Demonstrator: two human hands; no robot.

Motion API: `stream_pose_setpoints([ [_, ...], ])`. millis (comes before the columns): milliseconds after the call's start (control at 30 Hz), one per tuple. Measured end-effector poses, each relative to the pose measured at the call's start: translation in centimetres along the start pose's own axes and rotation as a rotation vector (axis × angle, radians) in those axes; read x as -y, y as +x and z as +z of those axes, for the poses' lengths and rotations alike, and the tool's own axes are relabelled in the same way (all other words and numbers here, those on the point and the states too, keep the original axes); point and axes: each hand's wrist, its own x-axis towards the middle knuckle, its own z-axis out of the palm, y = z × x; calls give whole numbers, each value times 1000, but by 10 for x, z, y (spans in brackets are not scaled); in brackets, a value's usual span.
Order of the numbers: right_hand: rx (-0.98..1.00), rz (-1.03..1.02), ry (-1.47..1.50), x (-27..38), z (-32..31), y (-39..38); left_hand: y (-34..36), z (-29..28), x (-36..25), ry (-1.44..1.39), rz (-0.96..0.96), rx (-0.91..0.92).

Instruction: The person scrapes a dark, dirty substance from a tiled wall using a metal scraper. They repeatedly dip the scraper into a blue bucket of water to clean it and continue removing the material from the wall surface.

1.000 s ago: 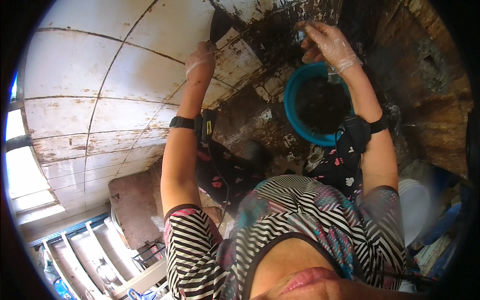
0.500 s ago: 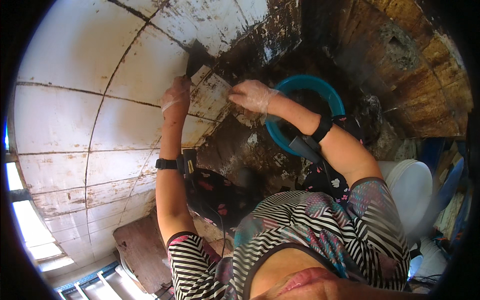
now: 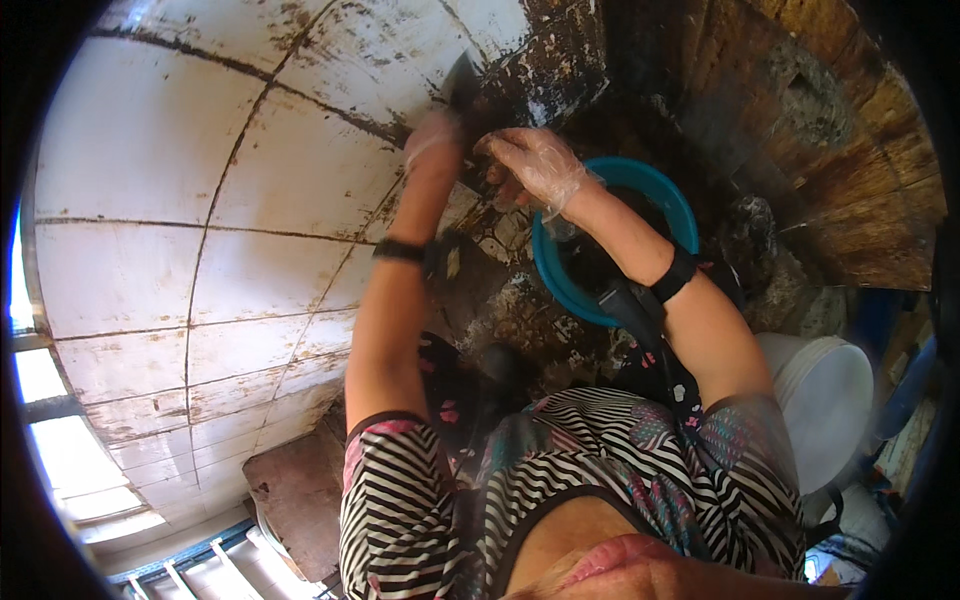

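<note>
White square tiles cover the wall (image 3: 110,130) on the left, their joints dark and their faces smeared with brown grime, which thickens to a nearly black crust beside the hands. On the right stands a brown, stained panel (image 3: 860,170) with a rough grey patch (image 3: 815,100). The floor (image 3: 520,315) between is dark, wet-looking and blotched with pale residue. Bright light enters through a window (image 3: 85,450) at the far left; below it are a brown board (image 3: 293,490) and a blue-edged rack (image 3: 215,565) with pale slats.

The person's left hand (image 3: 435,140), blurred and thinly gloved, is closed around a dark flat-bladed scraper (image 3: 463,82), which lies over the border between white tile and black crust; whether the blade touches cannot be told. Just beside it, the right hand (image 3: 540,165), in a clear plastic glove, has curled fingers; whether they grip anything cannot be told. A blue basin (image 3: 682,205) with dark contents sits beneath the right forearm (image 3: 625,240). A white bucket (image 3: 830,410) lies near the right elbow, its pale round end facing outward
</note>
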Motion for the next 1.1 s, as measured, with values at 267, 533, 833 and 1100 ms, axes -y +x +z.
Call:
stream_pose_setpoints([
  [267,-17,82,221,7,-29,-12,28,15,-11,349,186,43],
  [533,-298,285,503,-60,-20,47,-8,38,13,275,501,58],
  [833,-8,697,586,-165,58,100,-119,61,26,-463,170,102],
  [1100,148,551,598,-188,88,128,-110,96,82,61,495,-151],
])
